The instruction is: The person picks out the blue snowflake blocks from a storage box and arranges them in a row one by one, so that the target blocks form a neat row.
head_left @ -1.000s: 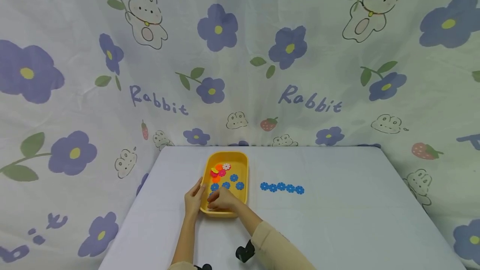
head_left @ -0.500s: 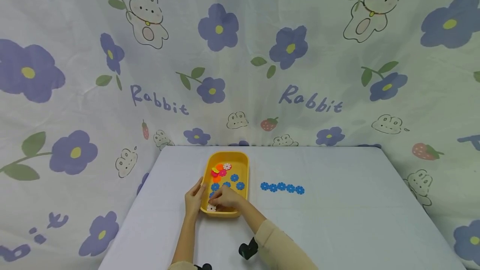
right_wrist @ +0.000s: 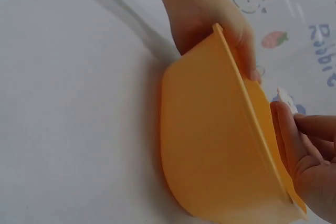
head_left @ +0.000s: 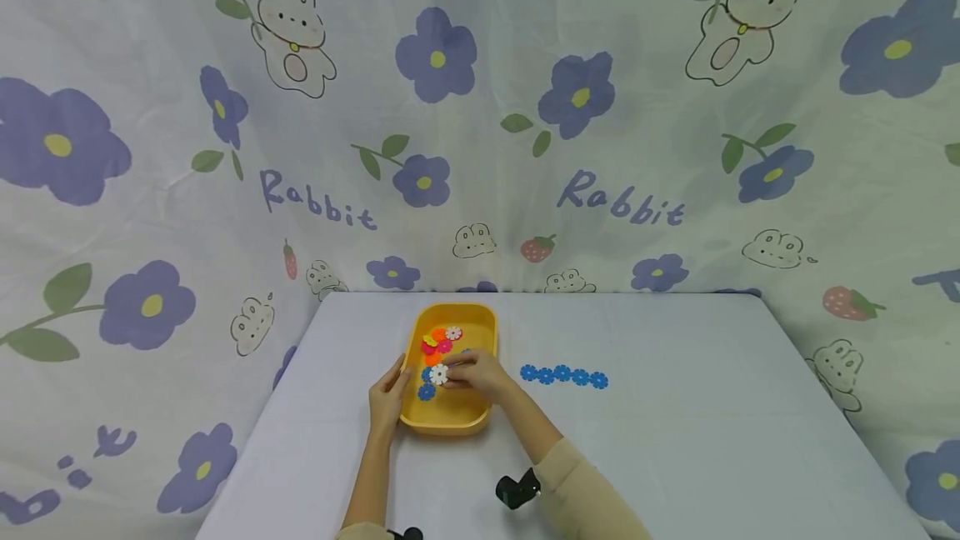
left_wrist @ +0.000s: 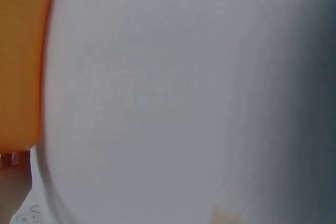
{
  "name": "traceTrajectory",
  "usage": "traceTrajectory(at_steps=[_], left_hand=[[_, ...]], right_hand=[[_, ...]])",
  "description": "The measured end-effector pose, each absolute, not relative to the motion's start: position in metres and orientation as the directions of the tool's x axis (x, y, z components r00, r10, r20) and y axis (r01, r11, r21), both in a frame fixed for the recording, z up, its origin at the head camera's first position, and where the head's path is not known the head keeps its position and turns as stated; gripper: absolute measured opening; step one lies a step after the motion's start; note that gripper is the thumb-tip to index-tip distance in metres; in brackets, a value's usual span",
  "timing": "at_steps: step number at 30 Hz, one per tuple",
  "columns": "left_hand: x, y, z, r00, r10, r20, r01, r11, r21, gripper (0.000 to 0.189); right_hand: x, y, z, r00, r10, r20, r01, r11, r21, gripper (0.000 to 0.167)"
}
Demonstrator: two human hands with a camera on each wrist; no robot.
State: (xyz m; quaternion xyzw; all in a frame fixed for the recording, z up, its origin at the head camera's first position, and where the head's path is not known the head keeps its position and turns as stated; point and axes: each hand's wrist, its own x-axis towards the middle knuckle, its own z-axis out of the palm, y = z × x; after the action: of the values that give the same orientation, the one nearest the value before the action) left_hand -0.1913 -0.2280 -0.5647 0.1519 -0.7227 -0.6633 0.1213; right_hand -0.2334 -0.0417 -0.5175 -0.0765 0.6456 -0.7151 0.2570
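Observation:
My right hand [head_left: 480,375] is over the yellow plastic tray [head_left: 448,408], pinching a white snowflake disc [head_left: 438,374] between thumb and fingers. The disc faces the head camera and partly covers a blue one behind it. My left hand [head_left: 387,400] holds the tray's left wall; in the right wrist view that hand [right_wrist: 210,22] has its thumb over the rim. Inside the tray, orange, pink, yellow and white-and-red discs [head_left: 441,342] lie heaped towards the back left. A blue disc [head_left: 427,392] shows below the white one; other blue discs are mostly hidden by my right hand.
Right of the tray, several blue snowflake discs [head_left: 564,375] form a row on the white table [head_left: 675,440]. A cloth backdrop [head_left: 510,148] with rabbits and flowers stands behind the table. A black wrist camera [head_left: 517,491] sits by the right sleeve.
My right hand has lifted the white disc from the tray's near left corner and moved it back and slightly right. The left hand keeps its hold on the tray.

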Motion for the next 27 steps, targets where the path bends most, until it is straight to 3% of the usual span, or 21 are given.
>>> traceTrajectory(at_steps=[7, 14, 22, 27], left_hand=[[-0.191, -0.229, -0.565, -0.927, -0.373, -0.044, -0.07, 0.057, 0.996, 0.046], [-0.19, -0.231, -0.563, -0.931, -0.362, -0.047, -0.077, 0.067, 0.995, 0.047], [-0.189, -0.229, -0.563, -0.932, -0.358, -0.048, -0.075, 0.061, 0.995, 0.046], [-0.19, -0.229, -0.565, -0.931, -0.363, -0.037, -0.064, 0.065, 0.996, 0.047]], right_hand=[[-0.238, -0.009, -0.507, -0.889, -0.436, -0.138, 0.185, -0.066, -0.981, 0.031], [-0.239, 0.014, -0.497, -0.909, -0.387, -0.154, 0.192, -0.061, -0.979, 0.032], [-0.236, 0.003, -0.508, -0.903, -0.416, -0.105, 0.131, -0.036, -0.991, 0.026], [-0.23, -0.022, -0.515, -0.865, -0.487, -0.119, 0.094, 0.075, -0.993, 0.019]])
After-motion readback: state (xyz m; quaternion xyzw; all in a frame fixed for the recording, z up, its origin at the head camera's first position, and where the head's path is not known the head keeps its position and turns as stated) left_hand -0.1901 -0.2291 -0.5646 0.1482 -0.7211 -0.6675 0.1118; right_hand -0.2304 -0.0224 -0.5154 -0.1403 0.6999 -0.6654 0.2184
